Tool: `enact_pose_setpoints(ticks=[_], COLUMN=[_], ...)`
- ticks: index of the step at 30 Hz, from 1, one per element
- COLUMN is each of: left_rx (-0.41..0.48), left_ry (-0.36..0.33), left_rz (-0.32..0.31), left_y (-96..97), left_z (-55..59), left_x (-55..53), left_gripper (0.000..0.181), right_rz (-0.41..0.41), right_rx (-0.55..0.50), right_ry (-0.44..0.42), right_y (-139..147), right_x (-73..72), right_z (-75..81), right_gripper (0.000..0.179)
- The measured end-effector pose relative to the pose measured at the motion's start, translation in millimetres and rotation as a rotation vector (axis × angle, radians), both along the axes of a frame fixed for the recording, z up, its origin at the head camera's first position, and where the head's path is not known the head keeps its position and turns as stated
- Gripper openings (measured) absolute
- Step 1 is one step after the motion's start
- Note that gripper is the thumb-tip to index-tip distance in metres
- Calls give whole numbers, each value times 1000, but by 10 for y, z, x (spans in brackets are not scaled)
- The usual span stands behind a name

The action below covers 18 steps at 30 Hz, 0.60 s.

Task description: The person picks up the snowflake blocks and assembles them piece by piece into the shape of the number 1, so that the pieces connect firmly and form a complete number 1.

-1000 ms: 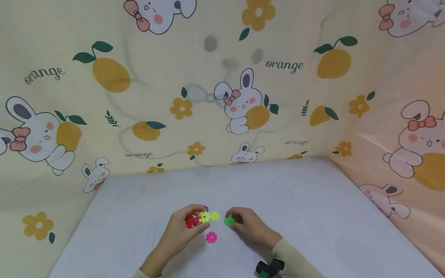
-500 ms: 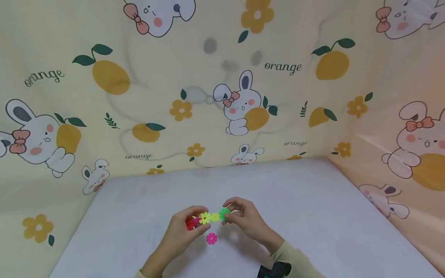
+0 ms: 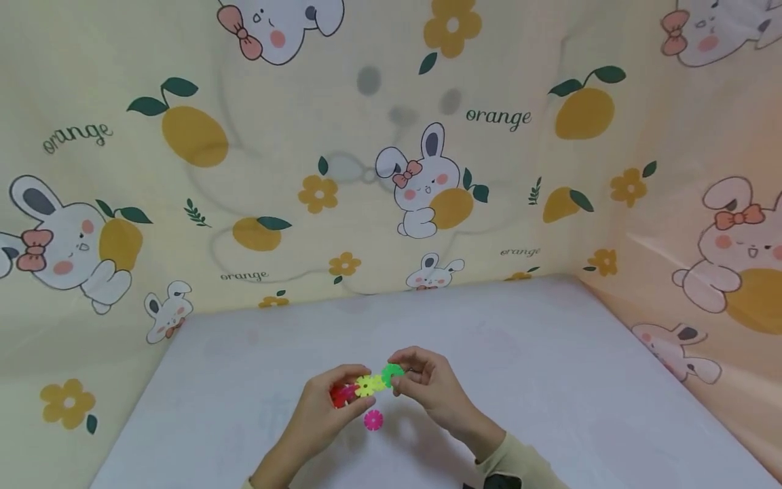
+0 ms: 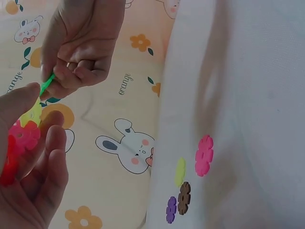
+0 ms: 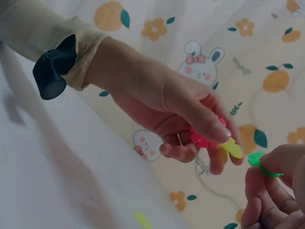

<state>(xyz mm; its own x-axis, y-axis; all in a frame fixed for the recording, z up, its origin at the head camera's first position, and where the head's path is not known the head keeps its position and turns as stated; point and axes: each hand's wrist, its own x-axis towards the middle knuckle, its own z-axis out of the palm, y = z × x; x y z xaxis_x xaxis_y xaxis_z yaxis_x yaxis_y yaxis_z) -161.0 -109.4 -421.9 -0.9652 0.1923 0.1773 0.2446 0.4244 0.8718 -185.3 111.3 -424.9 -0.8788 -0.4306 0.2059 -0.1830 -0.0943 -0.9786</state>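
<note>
Green disc up at the yellow end of my row

A second ago the green disc (image 3: 391, 371) was in my right hand (image 3: 442, 394) well apart from the row (image 3: 365, 386); now, seen from my head, it overlaps the row's yellow end. Half a second ago the two were already close, and little but a small shift has happened since. The purple piece (image 4: 171, 210) that peeked out behind my left hand (image 3: 324, 407) in the head view is hidden there now, though the left wrist view shows it.

The discs look like smooth plastic, thin and round, with notched, flower-like rims; some show a small hole in the middle. My row runs from red through pink to yellow. The desk (image 3: 519, 380) is pale and smooth, and the sheet (image 3: 195, 136) around it is printed with rabbits and oranges.

The fingers of my left hand are curled around the row, the yellow part showing between thumb and fingertips. My right fingers pinch the green disc by its edge. The right wrist view shows a slim gap between green and yellow, so I cannot tell whether they touch. Below my hands a loose pink disc (image 3: 373, 420) lies on the desk.
</note>
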Motion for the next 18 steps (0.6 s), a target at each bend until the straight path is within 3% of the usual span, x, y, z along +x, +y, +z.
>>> enact_pose_setpoints(ticks=[6,18], left_rx=[18,49], left_ry=[27,-2], left_rz=[10,-16], left_y=[19,12], left_z=[48,17], left_x=[-16,38], left_gripper=[36,34], right_rz=[-31,-46], right_rx=[0,32], right_ry=[29,17], right_y=[-21,-32], right_x=[9,48], right_z=[38,-1], right_gripper=[23,23])
